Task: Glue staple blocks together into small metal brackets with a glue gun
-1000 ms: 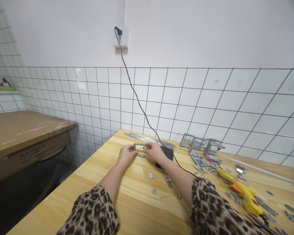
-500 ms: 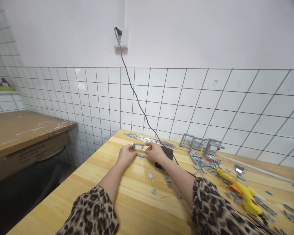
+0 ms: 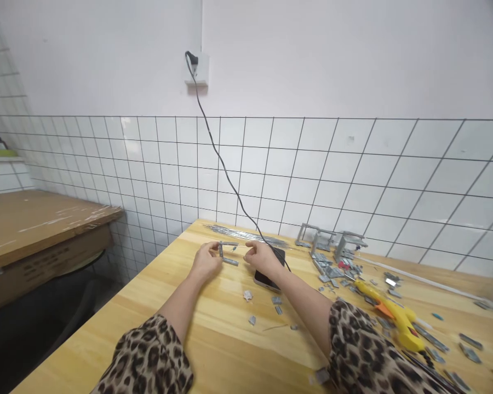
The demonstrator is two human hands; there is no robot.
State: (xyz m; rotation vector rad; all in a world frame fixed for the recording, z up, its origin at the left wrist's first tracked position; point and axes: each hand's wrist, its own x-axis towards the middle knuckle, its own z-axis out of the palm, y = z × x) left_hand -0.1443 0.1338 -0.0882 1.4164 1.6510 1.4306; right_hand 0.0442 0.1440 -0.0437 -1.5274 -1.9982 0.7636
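A small grey C-shaped frame point(image 3: 229, 262) of bars stands on the wooden table, its open side facing right; a tiny piece hangs under its top bar. My left hand point(image 3: 206, 260) is closed at the frame's upright, with fingertips against its left side. My right hand point(image 3: 262, 258) is just to the right of the frame, apart from it, its fingers bent with a gap between them and nothing visible inside. Beneath my right wrist lies a dark phone point(image 3: 267, 280), partly hidden by the arm.
A bundle of thin metal rods point(image 3: 246, 234) lies along the back. Similar grey frames point(image 3: 347, 246) stand at the right among scattered grey pieces. A yellow glue gun point(image 3: 390, 312) lies in front of them. A black cable point(image 3: 230, 180) runs down from the wall socket.
My right hand has drawn away from the frame's top bar, leaving a gap. My left hand stays at the upright. The view has shifted slightly.
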